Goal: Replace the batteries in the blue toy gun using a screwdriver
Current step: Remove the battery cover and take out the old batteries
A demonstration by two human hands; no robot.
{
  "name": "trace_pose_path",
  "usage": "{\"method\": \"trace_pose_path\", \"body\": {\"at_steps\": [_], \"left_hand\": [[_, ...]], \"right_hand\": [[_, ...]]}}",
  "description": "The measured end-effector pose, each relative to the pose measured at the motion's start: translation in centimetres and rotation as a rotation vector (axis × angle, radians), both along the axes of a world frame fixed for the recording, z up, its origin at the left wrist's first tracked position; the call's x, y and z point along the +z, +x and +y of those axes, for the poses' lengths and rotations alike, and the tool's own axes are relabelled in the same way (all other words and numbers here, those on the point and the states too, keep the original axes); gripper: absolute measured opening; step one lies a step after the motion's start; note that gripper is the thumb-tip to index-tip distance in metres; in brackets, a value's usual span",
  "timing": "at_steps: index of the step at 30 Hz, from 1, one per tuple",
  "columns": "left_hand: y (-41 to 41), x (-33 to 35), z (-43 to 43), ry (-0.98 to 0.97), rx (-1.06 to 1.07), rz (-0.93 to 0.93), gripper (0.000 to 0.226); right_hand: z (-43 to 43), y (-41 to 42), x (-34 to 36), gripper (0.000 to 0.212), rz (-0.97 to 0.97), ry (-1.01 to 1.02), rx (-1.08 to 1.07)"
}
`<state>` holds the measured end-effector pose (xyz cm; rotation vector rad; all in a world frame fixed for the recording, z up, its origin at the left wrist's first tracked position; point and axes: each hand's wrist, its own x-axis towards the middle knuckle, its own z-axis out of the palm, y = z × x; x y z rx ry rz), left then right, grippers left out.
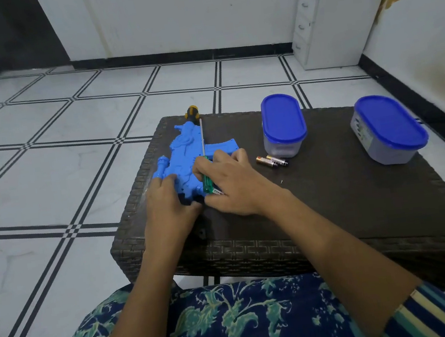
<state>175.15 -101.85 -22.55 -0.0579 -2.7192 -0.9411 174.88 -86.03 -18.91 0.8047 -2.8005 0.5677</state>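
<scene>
Under both hands, on the dark woven table, lies the blue toy gun. The left hand presses flat on its near end, fingers together. The right hand pinches a green-handled screwdriver lying across the gun. Just right of this hand lie loose batteries and a tiny screw, so the cover seems already opened. I cannot tell if they are old or new; the compartment is hidden under the hands.

Left hand flat, right hand gripping.
</scene>
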Motion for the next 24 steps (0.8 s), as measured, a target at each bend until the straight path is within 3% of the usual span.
{"method": "trace_pose_path", "body": {"at_steps": [3,8,12,15,20,24], "left_hand": [[0.0,0.0,0.1,-0.009,-0.001,0.012,0.065],[0.0,0.1,0.0,-0.015,-0.013,0.014,0.063],[0.1,0.0,0.1,-0.017,-0.019,0.021,0.059],[0.2,0.1,0.1,-0.035,-0.013,0.004,0.059],[0.6,0.4,0.4,-0.026,-0.002,-0.042,0.072],[1.0,0.6,0.9,-0.016,-0.004,-0.05,0.09]], "right_hand": [[0.2,-0.1,0.2,0.028,0.053,-0.073,-0.003],[0.7,0.1,0.3,0.039,-0.087,-0.235,-0.063],[1.2,-0.1,0.3,0.034,-0.166,-0.267,-0.115],[2.4,0.0,0.9,0.037,-0.128,-0.309,-0.125],[5.9,-0.1,1.0,0.037,-0.07,-0.69,-0.322],[6.9,-0.3,-0.8,0.041,-0.125,-0.593,-0.348]]}}
